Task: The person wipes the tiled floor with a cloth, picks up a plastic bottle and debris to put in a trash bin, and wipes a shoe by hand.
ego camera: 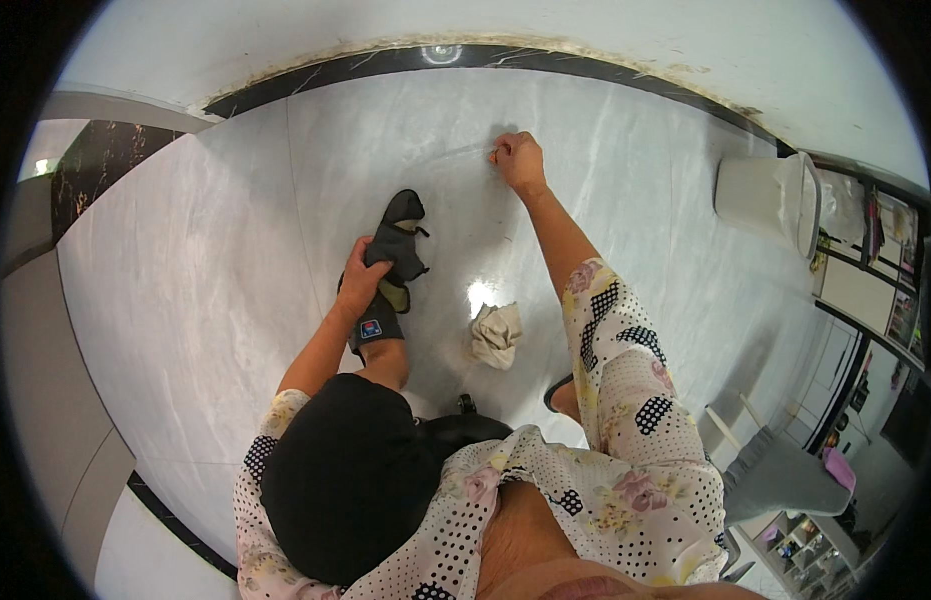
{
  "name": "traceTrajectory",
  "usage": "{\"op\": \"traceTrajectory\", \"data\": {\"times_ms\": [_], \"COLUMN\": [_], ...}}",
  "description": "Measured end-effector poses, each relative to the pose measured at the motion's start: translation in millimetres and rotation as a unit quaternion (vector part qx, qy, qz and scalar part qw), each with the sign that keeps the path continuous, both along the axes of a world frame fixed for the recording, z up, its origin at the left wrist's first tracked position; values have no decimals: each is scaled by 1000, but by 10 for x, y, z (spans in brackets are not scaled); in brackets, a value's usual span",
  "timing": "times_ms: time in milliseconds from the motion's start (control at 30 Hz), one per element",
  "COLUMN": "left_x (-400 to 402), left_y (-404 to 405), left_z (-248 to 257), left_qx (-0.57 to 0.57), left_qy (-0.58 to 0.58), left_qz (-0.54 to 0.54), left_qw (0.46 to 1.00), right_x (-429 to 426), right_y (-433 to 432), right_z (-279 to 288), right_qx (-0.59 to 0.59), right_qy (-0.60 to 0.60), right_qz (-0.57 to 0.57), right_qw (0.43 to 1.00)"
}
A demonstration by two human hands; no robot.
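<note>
My left hand grips a dark grey cloth item with black edging, a loose strap and a pale lining. Its exact kind is unclear; it may be a soft shoe. Just below it, a dark slipper with a small badge covers my left foot. Out ahead to the right, my right hand is closed, with a small orange thing pinched at the fingertips. A faint pale streak runs left from there; whether it is a thread cannot be made out. A crumpled beige cloth lies on the floor between my feet.
Grey marbled tiles cover the floor, bounded ahead by a black skirting. To the right stand a pale waste bin with a plastic liner, a shelf unit and a grey chair. Pale cabinets line the left side.
</note>
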State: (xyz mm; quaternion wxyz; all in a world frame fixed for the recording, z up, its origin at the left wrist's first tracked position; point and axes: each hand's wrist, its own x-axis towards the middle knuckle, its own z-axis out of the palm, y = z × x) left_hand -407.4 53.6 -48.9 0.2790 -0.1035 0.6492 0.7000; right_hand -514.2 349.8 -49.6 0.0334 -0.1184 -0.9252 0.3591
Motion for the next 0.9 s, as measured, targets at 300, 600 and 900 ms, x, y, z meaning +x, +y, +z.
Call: {"op": "traceTrajectory", "data": {"times_ms": [300, 600, 900], "left_x": [-35, -22, -17], "left_y": [-7, -7, -13], "left_z": [99, -17, -15], "left_qx": [-14, 27, 40], "left_qy": [-7, -11, -13], "left_qz": [-36, -13, 0], "left_qw": [999, 999, 999], "right_x": [50, 127, 572], "right_y": [-235, -240, -18], "right_z": [107, -67, 165], "right_qx": [58, 179, 62], "right_qy": [-36, -6, -91], "right_qz": [-23, 10, 8], "right_qw": [997, 984, 994]}}
